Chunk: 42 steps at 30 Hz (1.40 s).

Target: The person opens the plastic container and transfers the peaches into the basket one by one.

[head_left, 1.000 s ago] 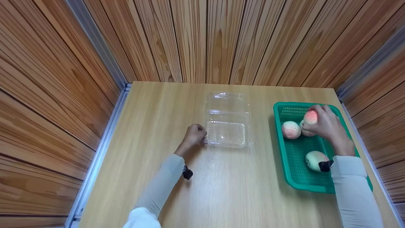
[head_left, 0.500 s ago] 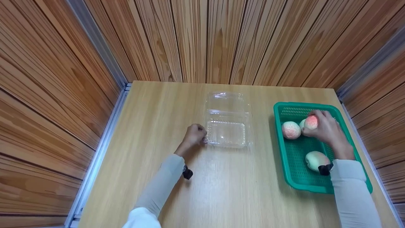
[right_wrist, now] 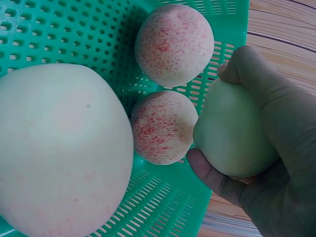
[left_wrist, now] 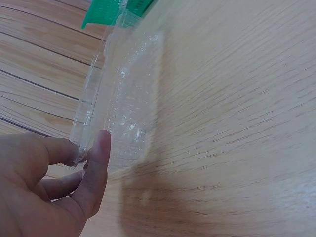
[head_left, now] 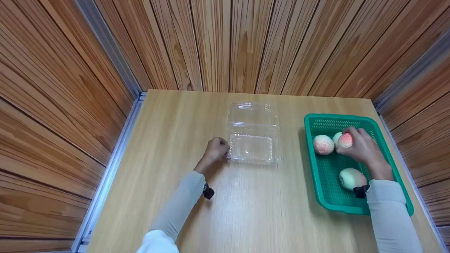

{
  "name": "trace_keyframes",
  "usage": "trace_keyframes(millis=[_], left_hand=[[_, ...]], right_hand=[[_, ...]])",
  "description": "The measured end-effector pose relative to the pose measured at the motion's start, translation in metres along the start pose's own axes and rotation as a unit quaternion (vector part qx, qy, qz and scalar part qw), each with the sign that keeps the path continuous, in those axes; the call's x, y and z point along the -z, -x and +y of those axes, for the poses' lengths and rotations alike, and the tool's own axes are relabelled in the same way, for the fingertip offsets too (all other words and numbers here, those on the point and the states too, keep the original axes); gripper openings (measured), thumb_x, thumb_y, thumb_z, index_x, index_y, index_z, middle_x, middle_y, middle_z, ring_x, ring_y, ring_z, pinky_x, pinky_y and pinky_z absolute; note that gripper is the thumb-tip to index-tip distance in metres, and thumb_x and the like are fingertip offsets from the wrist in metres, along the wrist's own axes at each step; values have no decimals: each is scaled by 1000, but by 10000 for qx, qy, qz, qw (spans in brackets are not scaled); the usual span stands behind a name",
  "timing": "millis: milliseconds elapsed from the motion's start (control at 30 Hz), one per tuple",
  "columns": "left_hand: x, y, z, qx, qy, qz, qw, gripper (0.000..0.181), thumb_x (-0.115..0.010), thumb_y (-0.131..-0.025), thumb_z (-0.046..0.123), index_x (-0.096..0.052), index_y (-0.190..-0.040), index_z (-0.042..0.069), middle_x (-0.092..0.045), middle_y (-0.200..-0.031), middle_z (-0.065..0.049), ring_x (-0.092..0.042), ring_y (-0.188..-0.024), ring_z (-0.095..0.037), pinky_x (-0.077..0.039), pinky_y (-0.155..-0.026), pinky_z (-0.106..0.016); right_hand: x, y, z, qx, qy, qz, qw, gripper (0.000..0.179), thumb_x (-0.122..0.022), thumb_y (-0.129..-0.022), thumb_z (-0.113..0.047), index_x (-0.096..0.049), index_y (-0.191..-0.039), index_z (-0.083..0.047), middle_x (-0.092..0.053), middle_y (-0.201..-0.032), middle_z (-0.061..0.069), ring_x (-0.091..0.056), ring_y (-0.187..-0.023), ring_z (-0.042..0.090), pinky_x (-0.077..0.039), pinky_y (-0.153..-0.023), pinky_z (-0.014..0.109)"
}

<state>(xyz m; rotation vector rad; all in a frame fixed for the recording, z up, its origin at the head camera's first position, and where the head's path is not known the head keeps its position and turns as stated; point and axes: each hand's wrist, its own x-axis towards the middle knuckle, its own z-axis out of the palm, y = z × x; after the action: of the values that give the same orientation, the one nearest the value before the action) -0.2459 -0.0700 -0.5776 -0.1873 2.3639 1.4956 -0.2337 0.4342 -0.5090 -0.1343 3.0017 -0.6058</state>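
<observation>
My left hand (head_left: 215,150) pinches the near-left edge of a clear plastic clamshell box (head_left: 251,149), thumb and fingers on its rim in the left wrist view. The box lies unfolded on the table, its lid (head_left: 250,111) laid back toward the rear wall. Over the green basket (head_left: 313,168), my right hand (head_left: 367,149) grips a pink-tipped peach (head_left: 345,140). In the right wrist view this peach (right_wrist: 232,128) shows its pale green side between thumb and fingers. Two speckled peaches, one at the left (head_left: 323,144) and one partly hidden (head_left: 336,137), sit beside it.
A paler peach (head_left: 351,178) lies in the near part of the basket, by the black wrist camera (head_left: 361,190). The wooden table (head_left: 246,218) is bounded by plank walls (head_left: 242,45) at the back and sides, with metal rails (head_left: 109,165) along the edges.
My right hand has come slightly toward me with the peach, uncovering more of the peach behind it. The left hand and the plastic box have stayed in place.
</observation>
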Motion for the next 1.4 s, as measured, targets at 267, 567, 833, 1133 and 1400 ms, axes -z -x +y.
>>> trace_keyframes(millis=[267, 567, 833, 1133, 1400], left_hand=[[0, 1, 0, 70, 116, -85, 9999, 20, -56, -106, 6, -65, -120, -5, -72, -96, -19, -75, -79, -28, -50, -55, -26], [-1, 1, 0, -11, 68, -8, 10000, 18, -56, -104, 5, -66, -115, -5, -71, -91, -16, -72, -74, -26, -46, -51, -24], [0, 1, 2, 29, 9, -22, 10000, 19, -56, -104, 6, -67, -115, -4, -67, -84, -8, -68, -70, -21, -50, -58, -31], [0, 1, 2, 100, -55, -12, 9999, 18, -56, -104, 7, -67, -115, -3, -70, -92, -14, -74, -80, -29, -51, -58, -30], [-1, 1, 3, 220, -62, -7, 9997, 17, -56, -105, 8, -67, -116, -1, -68, -90, -10, -68, -75, -23, -49, -56, -27]], right_hand=[[-3, 2, 4, -1, 18, -160, 9999, 68, -82, -90, -30, -50, -143, 0, -50, -127, 33, -51, -105, 48, -48, -82, 65], [-7, 4, 9, -130, 68, -448, 9989, 70, -79, -92, -35, -48, -144, 0, -48, -129, 35, -52, -105, 50, -50, -84, 67], [-9, 7, 11, -235, 6, -634, 9977, 72, -78, -93, -35, -46, -146, 0, -48, -131, 34, -52, -106, 50, -49, -85, 65], [-9, 8, 9, -220, 61, -621, 9978, 69, -76, -94, -37, -47, -144, 0, -49, -130, 34, -52, -107, 50, -49, -86, 67], [-11, 10, 8, -270, 30, -773, 9966, 71, -77, -94, -38, -47, -145, 1, -49, -131, 34, -52, -108, 50, -48, -87, 67]])
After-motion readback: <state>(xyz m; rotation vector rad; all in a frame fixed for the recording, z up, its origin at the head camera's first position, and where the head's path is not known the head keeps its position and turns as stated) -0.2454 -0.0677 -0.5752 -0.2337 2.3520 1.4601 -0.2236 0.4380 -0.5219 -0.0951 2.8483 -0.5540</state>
